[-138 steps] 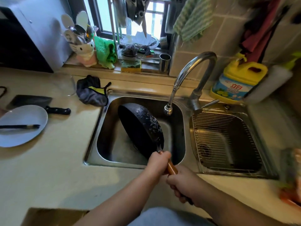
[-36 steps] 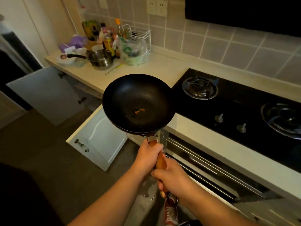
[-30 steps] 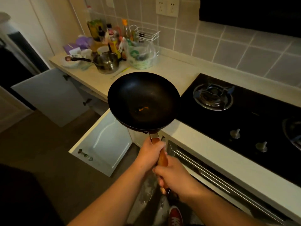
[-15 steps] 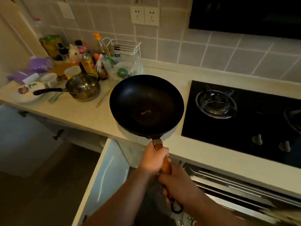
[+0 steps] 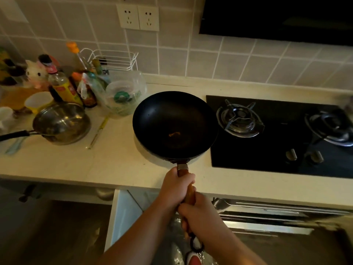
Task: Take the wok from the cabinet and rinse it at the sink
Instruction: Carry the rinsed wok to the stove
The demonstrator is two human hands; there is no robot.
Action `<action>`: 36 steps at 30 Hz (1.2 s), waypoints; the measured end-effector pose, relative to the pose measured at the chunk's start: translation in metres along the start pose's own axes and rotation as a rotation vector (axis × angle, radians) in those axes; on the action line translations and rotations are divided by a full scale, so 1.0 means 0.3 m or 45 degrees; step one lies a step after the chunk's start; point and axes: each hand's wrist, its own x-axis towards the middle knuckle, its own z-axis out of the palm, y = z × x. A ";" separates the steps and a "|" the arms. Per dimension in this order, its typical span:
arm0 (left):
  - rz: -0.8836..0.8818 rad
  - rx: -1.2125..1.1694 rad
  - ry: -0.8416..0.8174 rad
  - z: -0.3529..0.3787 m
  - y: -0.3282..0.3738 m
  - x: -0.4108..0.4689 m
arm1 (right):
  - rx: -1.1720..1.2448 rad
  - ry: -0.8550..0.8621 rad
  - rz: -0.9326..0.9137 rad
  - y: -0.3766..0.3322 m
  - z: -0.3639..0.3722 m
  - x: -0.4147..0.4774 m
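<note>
The black wok [image 5: 174,125] hangs level over the pale counter [image 5: 118,161], just left of the black gas hob [image 5: 267,150]. A small orange speck lies in its bowl. Both hands grip its wooden handle [image 5: 189,194]: my left hand [image 5: 176,186] is nearer the pan and my right hand [image 5: 198,215] is behind it, toward the handle's end loop. I cannot tell whether the wok's base touches the counter. The sink is out of view.
A steel saucepan [image 5: 61,123] with a black handle sits at the left, with sauce bottles [image 5: 65,87], cups and a bagged container [image 5: 122,96] behind it. A white cabinet door [image 5: 122,217] stands open below the counter. A burner [image 5: 239,119] lies right of the wok.
The wok left the sink earlier and has been carried across the kitchen to the counter beside the hob. In the last second it moved right and forward over the counter; both hands kept hold.
</note>
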 end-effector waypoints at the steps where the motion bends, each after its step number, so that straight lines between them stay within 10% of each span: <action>1: -0.005 0.001 0.000 -0.005 0.006 0.015 | 0.008 0.016 0.014 -0.008 0.005 0.016; 36: -0.058 0.048 -0.075 -0.055 0.060 0.272 | 0.155 0.086 0.024 -0.073 0.005 0.279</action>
